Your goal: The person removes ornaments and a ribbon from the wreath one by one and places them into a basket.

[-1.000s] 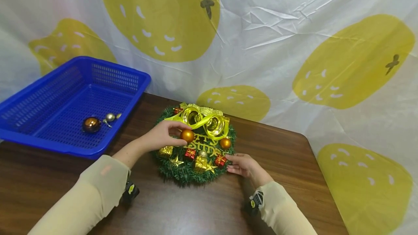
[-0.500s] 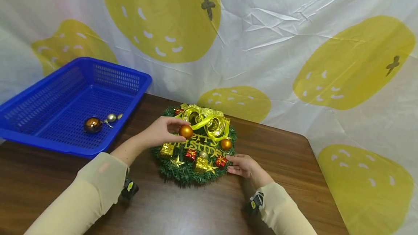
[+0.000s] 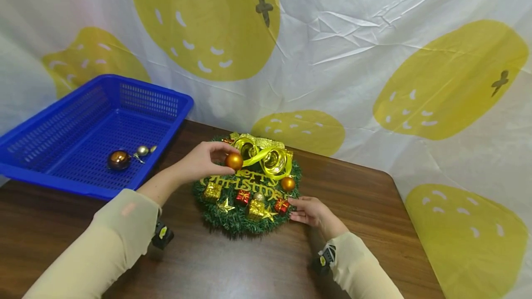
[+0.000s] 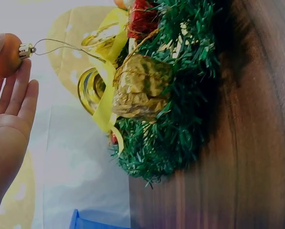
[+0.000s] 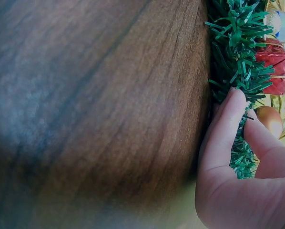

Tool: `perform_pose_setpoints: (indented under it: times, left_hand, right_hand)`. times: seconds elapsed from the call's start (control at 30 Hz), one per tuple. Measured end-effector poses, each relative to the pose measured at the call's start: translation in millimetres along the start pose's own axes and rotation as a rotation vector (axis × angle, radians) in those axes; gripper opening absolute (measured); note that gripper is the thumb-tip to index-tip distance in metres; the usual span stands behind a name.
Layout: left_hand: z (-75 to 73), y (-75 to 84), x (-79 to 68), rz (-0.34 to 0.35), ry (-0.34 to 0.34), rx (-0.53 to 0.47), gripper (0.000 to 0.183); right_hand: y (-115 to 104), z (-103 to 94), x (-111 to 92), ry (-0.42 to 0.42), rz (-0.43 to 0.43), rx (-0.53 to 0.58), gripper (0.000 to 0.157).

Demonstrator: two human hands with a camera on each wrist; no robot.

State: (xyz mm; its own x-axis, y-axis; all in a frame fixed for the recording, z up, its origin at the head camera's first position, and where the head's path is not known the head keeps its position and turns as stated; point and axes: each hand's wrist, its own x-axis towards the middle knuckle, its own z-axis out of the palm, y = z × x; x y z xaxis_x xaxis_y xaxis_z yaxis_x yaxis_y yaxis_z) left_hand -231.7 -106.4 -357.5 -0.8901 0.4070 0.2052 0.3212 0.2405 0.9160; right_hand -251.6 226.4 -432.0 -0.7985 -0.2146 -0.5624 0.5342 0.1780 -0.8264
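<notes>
My left hand [image 3: 198,164] pinches an orange bauble [image 3: 234,161] between thumb and fingers, held over the left part of a green Christmas wreath [image 3: 237,226]. In the left wrist view the bauble [image 4: 8,62] has a metallic cap, and its thin thread loop [image 4: 61,42] stretches toward the wreath's yellow ribbon [image 4: 104,105]. My right hand [image 3: 312,212] grips the wreath's right rim; in the right wrist view the thumb and fingers sit on either side of the greenery [image 5: 238,57]. The wreath bears golden bells [image 3: 274,160], "Merry Christmas" lettering, small gift boxes, stars and another orange bauble [image 3: 287,183].
On the left of the wooden table [image 3: 199,266] stands a blue basket [image 3: 162,144] with a brown bauble [image 3: 118,159] and small pale gold ones [image 3: 142,151] inside. A white curtain [image 3: 332,73] with yellow fruit prints hangs behind the table.
My left hand has drawn the orange bauble slightly up and left, uncovering more of the lettering. The right hand and the wreath have stayed in place.
</notes>
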Motion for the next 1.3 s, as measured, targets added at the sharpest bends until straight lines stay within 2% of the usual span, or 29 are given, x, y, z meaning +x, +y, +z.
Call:
perform_pose_setpoints:
  times: [0.1, 0.33, 0.6, 0.83, 1.17, 1.3]
  left_hand:
    - [-4.3, -0.5, 1.1, 0.019, 0.011, -0.003, 0.043]
    - [-17.1, 0.2, 2.4, 0.005, 0.029, -0.042, 0.043]
    - [-29.6, 4.4, 3.3, 0.008, 0.048, -0.005, 0.043]
    - [-41.8, 10.6, 4.7, -0.006, 0.055, -0.022, 0.044]
    - [-63.0, 21.2, 2.9, -0.011, 0.107, 0.013, 0.045]
    - [-72.0, 23.3, 0.8, -0.037, 0.134, 0.029, 0.046]
  right_hand:
    - [-0.2, 0.0, -0.1, 0.003, 0.0, 0.0, 0.024]
    - [0.0, 0.8, -0.1, 0.018, 0.009, 0.001, 0.029]
    - [0.4, 0.8, 0.2, 0.035, 0.014, -0.004, 0.02]
    - [-0.4, 2.2, -1.0, 0.037, 0.01, 0.0, 0.026]
    - [-1.3, 3.7, -0.7, 0.05, 0.013, -0.007, 0.015]
    - [-1.0, 3.3, -1.0, 0.047, 0.013, -0.006, 0.02]
